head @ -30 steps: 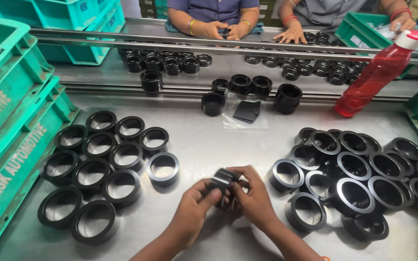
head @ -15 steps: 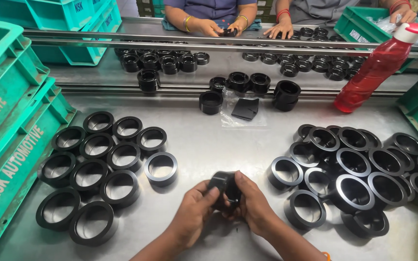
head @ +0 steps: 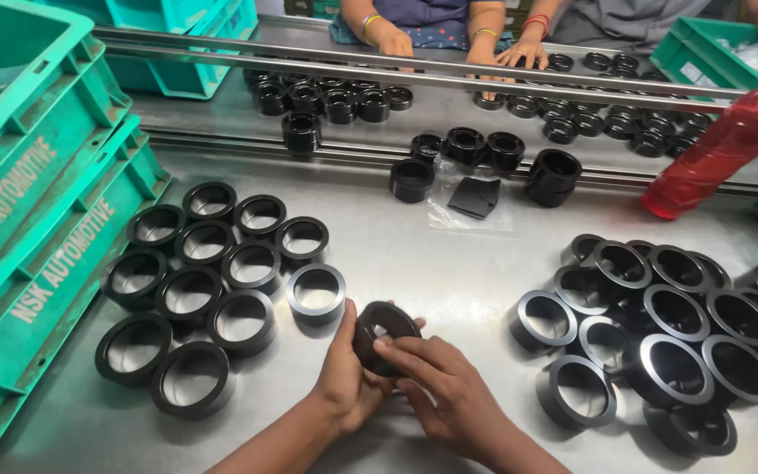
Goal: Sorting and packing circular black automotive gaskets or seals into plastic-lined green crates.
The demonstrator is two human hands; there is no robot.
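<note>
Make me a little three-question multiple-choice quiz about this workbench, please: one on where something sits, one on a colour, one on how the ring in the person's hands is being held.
1. Where are the neatly arranged black rings relative to the person's hands?
A. To their left, beside the crates
B. Inside a crate
C. Stacked on the bottle

2. What colour are the stacked crates?
A. Yellow
B. Green
C. White

3. How is the ring in hand held?
A. Lying flat on the table, untouched
B. Between both hands, above the table
C. By one hand only

Answers:
1 A: the tidy group lies on the metal table, next to the crates.
2 B: they are plainly teal-green.
3 B: the left hand and right hand both have fingers on it.
</note>
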